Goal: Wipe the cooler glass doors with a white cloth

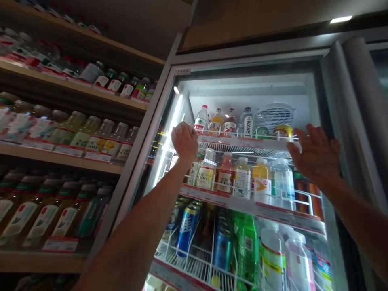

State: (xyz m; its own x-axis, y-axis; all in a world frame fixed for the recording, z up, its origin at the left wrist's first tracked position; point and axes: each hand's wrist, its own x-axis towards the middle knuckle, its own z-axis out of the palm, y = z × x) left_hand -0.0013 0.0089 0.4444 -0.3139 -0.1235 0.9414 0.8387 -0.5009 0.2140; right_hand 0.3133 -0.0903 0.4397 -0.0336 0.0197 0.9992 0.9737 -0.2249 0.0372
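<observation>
My left hand (185,142) is raised to the left side of a lit drinks fridge (175,60). Its fingers are curled closed around something pale that I cannot make out. Further right, my right hand (318,153) is lifted with fingers spread and nothing in it, near the fridge's right side. Behind the hands, a top rack holds a red-capped water bottle (201,118), an orange drink bottle (216,121) and a yellow tub (283,131). One rack lower stand a pink drink bottle (224,173) and a yellow drink bottle (262,180). Whether either hand touches glass is unclear.
Blue cans (187,230) and a green bottle (247,242) sit on the lower wire rack. At left, wooden shelves (60,151) carry rows of bottled drinks. A grey vertical door edge or frame (351,121) stands at the right.
</observation>
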